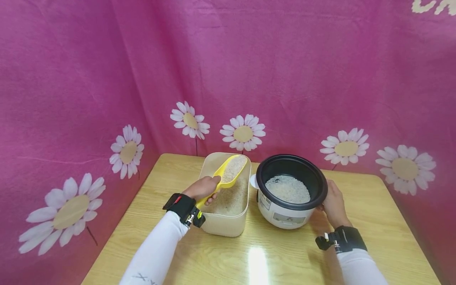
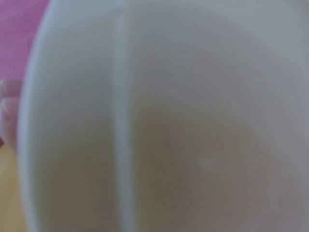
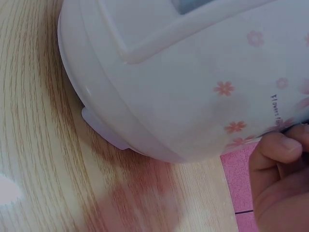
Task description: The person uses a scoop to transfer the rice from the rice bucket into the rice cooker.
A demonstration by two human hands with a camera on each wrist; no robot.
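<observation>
My left hand (image 1: 204, 189) grips the handle of a yellow scoop (image 1: 224, 184) heaped with rice (image 1: 234, 168). The scoop is over a cream bin (image 1: 241, 221) that has more rice inside. In the left wrist view the bin's pale wall (image 2: 123, 116) fills most of the picture, blurred, and a bit of the hand (image 2: 8, 113) shows at the left edge. My right hand (image 1: 335, 204) holds the right side of a white rice cooker (image 1: 285, 217), its fingers curled there and partly hidden behind the cooker. Rice (image 1: 288, 189) covers the bottom of the black inner pot (image 1: 292, 166).
Bin and cooker stand side by side on a light wooden table (image 1: 228, 257). A pink cloth (image 1: 221, 71) printed with daisies hangs behind the table and along its sides. A white tab (image 1: 253, 181) juts from the cooker's left side, close to the bin's rim.
</observation>
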